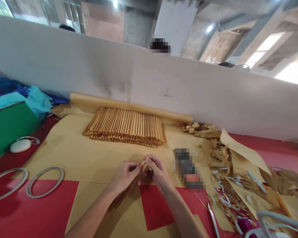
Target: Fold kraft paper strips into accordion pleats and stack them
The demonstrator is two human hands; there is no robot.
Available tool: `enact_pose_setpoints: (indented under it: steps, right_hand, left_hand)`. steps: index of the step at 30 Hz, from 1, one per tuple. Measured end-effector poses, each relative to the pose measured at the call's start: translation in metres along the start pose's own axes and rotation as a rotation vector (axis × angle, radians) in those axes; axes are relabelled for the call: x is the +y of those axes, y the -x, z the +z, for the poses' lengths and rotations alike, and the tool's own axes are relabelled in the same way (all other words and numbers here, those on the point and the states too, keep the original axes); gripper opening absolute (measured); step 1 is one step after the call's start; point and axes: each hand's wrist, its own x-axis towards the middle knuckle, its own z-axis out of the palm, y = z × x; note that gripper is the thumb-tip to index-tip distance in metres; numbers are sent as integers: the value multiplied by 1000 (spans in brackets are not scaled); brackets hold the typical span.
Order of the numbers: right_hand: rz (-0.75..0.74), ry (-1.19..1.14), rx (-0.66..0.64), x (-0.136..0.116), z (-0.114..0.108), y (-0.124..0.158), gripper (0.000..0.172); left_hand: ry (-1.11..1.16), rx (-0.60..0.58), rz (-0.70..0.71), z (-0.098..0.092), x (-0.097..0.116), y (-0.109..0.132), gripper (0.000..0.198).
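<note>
Head view: on the near side of the pleated stack [127, 125], my left grip [126, 176] pinches the folded paper [126, 195], my right grip [156, 166] pinching its end nearest the stack. I'd best keep the pleats aligned, pressing evenly without crushing edges.

This looks like a paper-craft workshop: beyond the fingers [157, 162], a stack of pleated brown paper [129, 125] sits in front of a long paper roll [134, 107] and a plain partition [203, 89], with the tops of other people's heads [67, 28] past it under rough grey beams [253, 39]; right of the fingers lie heaped paper offcuts [206, 133] and a slim metal tool [213, 219], left of them two rings on a red tabletop [48, 211]
</note>
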Motion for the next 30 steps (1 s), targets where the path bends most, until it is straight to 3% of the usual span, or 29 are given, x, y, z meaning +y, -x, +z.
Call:
enact_pose_setpoints:
  steps: [7, 15, 24, 30]
  right_hand:
    - [-73, 166, 45, 0, 1, -2, 36]
    - [-49, 130, 57, 2, -1, -2, 38]
    - [-148, 155, 54, -2, 3, 0, 31]
    - [-76, 167, 43, 0, 3, 0, 35]
  left_hand:
    - [11, 79, -32, 0, 2, 0, 45]
    - [5, 90, -8, 1, 0, -1, 41]
    - [2, 113, 117, -4, 1, -3, 45]
    - [-98, 143, 135, -4, -3, -4, 44]
